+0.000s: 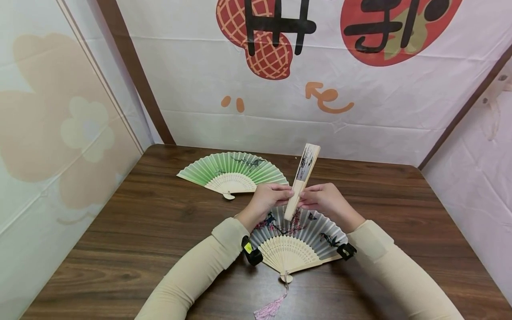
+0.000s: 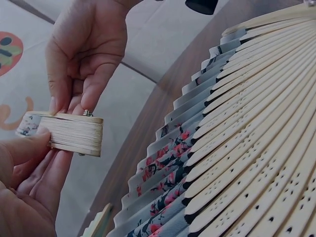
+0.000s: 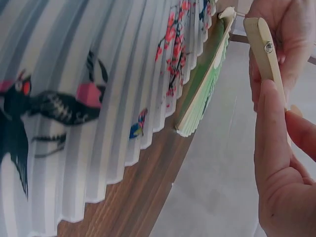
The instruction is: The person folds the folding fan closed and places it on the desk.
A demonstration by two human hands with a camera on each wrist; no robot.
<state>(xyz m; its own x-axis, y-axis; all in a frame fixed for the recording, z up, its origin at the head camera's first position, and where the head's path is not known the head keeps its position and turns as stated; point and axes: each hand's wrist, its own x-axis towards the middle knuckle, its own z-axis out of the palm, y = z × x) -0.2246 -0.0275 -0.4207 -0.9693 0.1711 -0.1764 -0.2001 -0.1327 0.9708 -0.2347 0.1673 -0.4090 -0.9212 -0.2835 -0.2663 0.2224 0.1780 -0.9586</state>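
Note:
A folded hand fan [image 1: 302,178] is held up between both hands, tilted, over the far edge of an open grey fan. My left hand [image 1: 269,198] pinches its left side with thumb and fingers. From the other side my right hand [image 1: 329,202] grips it near the same height. In the left wrist view the stacked ribs of the folded fan [image 2: 74,133] show, with a metal rivet at one end. Below the hands the spread grey fan [image 1: 288,249] lies on the table, with pink blossoms, dark birds and pale pierced ribs.
A spread green fan [image 1: 236,171] lies at the back left of the wooden table [image 1: 132,235]. A pink tassel [image 1: 271,307] trails from the grey fan's pivot toward the front. Printed cloth walls [image 1: 192,89] stand around the back and sides.

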